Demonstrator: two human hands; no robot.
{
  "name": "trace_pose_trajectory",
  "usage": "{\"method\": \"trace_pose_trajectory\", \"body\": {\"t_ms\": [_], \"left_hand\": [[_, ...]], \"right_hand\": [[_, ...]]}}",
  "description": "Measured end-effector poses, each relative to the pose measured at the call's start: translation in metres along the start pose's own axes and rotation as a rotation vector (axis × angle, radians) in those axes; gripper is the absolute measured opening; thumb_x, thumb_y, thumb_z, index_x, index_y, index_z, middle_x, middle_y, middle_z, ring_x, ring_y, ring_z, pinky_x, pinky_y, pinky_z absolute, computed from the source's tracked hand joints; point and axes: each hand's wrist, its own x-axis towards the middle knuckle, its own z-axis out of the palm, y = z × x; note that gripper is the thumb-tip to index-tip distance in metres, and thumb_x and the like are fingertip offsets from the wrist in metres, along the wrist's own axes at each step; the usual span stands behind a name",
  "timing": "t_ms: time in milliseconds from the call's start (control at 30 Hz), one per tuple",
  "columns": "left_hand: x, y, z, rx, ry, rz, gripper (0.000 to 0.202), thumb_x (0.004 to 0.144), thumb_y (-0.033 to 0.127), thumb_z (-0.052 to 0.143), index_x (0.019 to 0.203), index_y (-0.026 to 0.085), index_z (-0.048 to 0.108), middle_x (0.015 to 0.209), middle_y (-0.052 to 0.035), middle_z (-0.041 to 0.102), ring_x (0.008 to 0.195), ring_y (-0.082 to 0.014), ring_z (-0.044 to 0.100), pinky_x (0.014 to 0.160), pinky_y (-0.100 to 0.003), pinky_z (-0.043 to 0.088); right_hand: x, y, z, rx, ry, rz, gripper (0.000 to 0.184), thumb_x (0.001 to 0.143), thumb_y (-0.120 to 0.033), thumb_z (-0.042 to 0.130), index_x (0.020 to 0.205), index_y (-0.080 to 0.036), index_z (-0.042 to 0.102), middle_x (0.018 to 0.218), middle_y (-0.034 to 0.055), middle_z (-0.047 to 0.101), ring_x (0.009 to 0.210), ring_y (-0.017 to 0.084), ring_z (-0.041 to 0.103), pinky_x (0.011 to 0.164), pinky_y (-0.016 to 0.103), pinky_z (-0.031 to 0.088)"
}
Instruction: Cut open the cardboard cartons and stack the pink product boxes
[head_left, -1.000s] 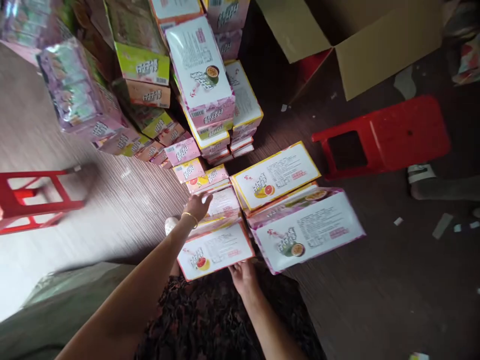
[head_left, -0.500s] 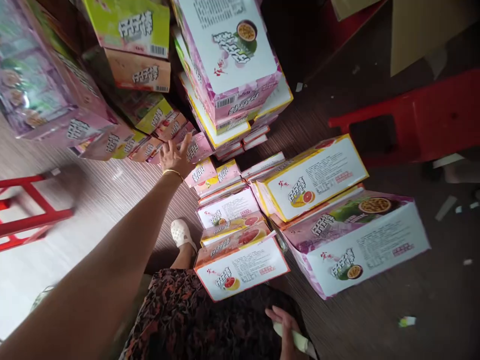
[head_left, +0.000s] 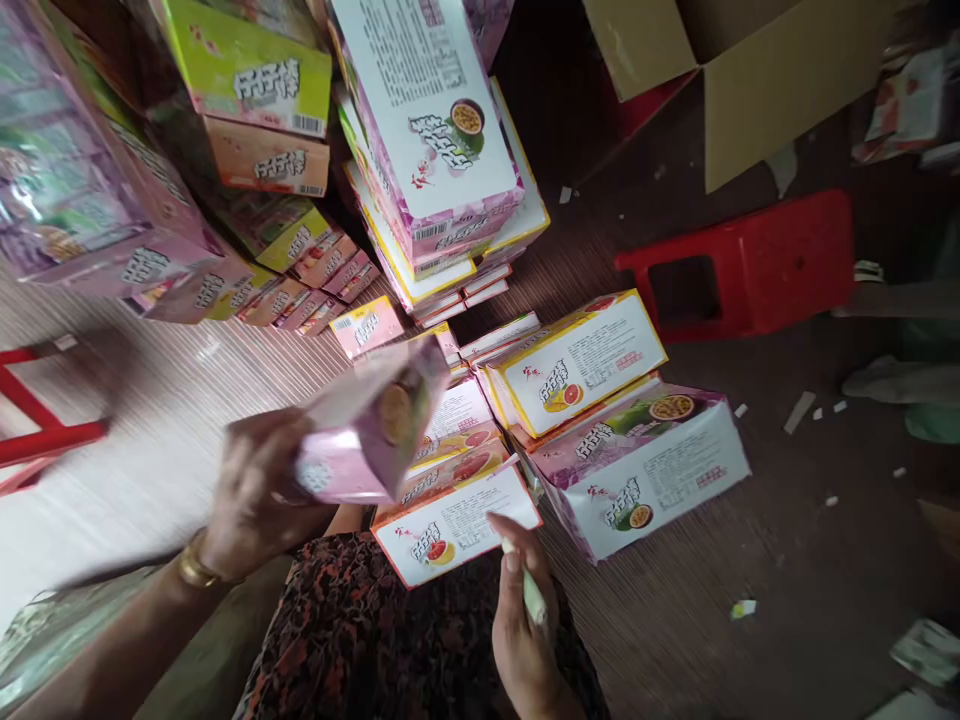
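Observation:
My left hand [head_left: 251, 490], with a gold bracelet at the wrist, is closed round a pink printed box [head_left: 371, 425] and holds it in the air above the floor, blurred by motion. My right hand [head_left: 525, 620] is low at the front, fingers wrapped on a pale green pen-like stick [head_left: 531, 592], next to a red-edged white box [head_left: 454, 520] lying on top of a short stack. Beside that lie a yellow-edged box [head_left: 577, 360] and a large purple-edged box [head_left: 649, 470].
Tall stacks of pink, green and yellow boxes [head_left: 427, 150] rise at the back and left. A red plastic stool [head_left: 750, 260] lies on its side at right, another red stool [head_left: 37, 420] at left. An open cardboard carton [head_left: 750, 70] stands behind. Paper scraps litter the dark floor.
My left hand reached to the row of pink boxes at the back, took one and pulled it toward me. My right hand left the red-edged box and now grips the green stick.

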Motion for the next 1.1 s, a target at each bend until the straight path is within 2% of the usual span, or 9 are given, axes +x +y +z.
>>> {"method": "trace_pose_trajectory", "body": {"t_ms": [100,200,333,567,633,733,833,933,1100], "left_hand": [[0.013,-0.003,0.030,-0.129,-0.119,0.318,0.072,0.088,0.035,0.061,0.152,0.028,0.029,0.123,-0.0104,0.059,0.120,-0.0300,0.051,0.097,-0.048,0.052],[0.013,-0.030,0.058,-0.193,-0.300,0.503,0.068,0.089,0.024,0.059,0.147,0.046,0.031,0.125,0.0005,0.063,0.132,-0.0236,0.044,0.114,-0.048,0.040],[-0.015,-0.069,0.080,-0.193,-0.509,0.509,0.063,0.086,0.016,0.064,0.130,0.059,0.048,0.134,0.0094,0.058,0.139,-0.0194,0.039,0.122,-0.050,0.028],[-0.030,-0.079,0.094,-0.292,-0.632,0.462,0.043,0.085,0.011,0.056,0.115,0.040,0.066,0.141,0.0046,0.054,0.143,-0.0207,0.035,0.120,-0.048,0.031],[-0.020,-0.077,0.097,-0.319,-0.619,0.342,0.043,0.087,0.015,0.048,0.121,0.037,0.063,0.146,0.0022,0.050,0.142,-0.0228,0.036,0.116,-0.049,0.037],[0.004,-0.072,0.110,-0.221,-0.614,-0.083,0.048,0.092,0.033,0.045,0.139,0.034,0.050,0.148,-0.0044,0.046,0.137,-0.0281,0.042,0.108,-0.051,0.044],[0.028,-0.064,0.133,-0.097,-0.733,-0.438,0.074,0.083,0.053,0.059,0.150,0.033,0.034,0.146,-0.0085,0.048,0.129,-0.0330,0.049,0.105,-0.052,0.044],[0.041,-0.047,0.153,-0.056,-0.898,-0.506,0.076,0.083,0.058,0.058,0.151,0.040,0.029,0.142,-0.0046,0.053,0.121,-0.0315,0.056,0.103,-0.048,0.045],[0.032,-0.024,0.160,-0.058,-0.898,-0.463,0.071,0.088,0.052,0.051,0.153,0.036,0.027,0.146,-0.0044,0.049,0.126,-0.0315,0.053,0.100,-0.046,0.046]], "right_hand": [[0.020,0.002,0.004,-0.079,0.074,-0.124,0.031,0.102,-0.029,0.036,0.121,-0.020,0.059,0.118,0.0099,0.065,0.110,0.018,0.062,0.091,0.035,0.053],[0.015,0.018,0.005,-0.227,0.046,-0.216,0.035,0.101,-0.025,0.036,0.132,-0.021,0.053,0.131,0.0128,0.057,0.123,0.022,0.054,0.096,0.040,0.051],[0.009,0.030,0.016,-0.417,-0.104,-0.447,0.047,0.099,-0.019,0.038,0.146,-0.022,0.039,0.144,0.0134,0.048,0.138,0.026,0.039,0.105,0.046,0.044],[0.069,0.026,0.083,-0.696,-0.330,-0.584,0.049,0.096,-0.024,0.049,0.145,-0.024,0.043,0.148,0.0065,0.047,0.139,0.029,0.038,0.115,0.056,0.024],[0.075,0.032,0.094,-0.739,-0.343,-0.560,0.048,0.096,-0.023,0.049,0.144,-0.020,0.045,0.144,0.0096,0.051,0.134,0.029,0.044,0.116,0.056,0.021],[0.072,0.041,0.098,-0.773,-0.328,-0.508,0.045,0.096,-0.026,0.050,0.138,-0.011,0.051,0.124,0.0144,0.066,0.121,0.028,0.056,0.117,0.052,0.019],[0.070,0.043,0.094,-0.746,-0.320,-0.531,0.040,0.096,-0.027,0.051,0.133,-0.013,0.054,0.116,0.0126,0.070,0.116,0.025,0.059,0.119,0.049,0.014],[0.073,0.045,0.088,-0.663,-0.275,-0.640,0.035,0.097,-0.024,0.048,0.130,-0.017,0.055,0.127,0.0089,0.065,0.126,0.022,0.053,0.120,0.047,0.012],[0.074,0.050,0.085,-0.645,-0.218,-0.695,0.036,0.096,-0.018,0.046,0.131,-0.019,0.053,0.142,0.0067,0.054,0.144,0.022,0.030,0.120,0.052,0.009]]}}
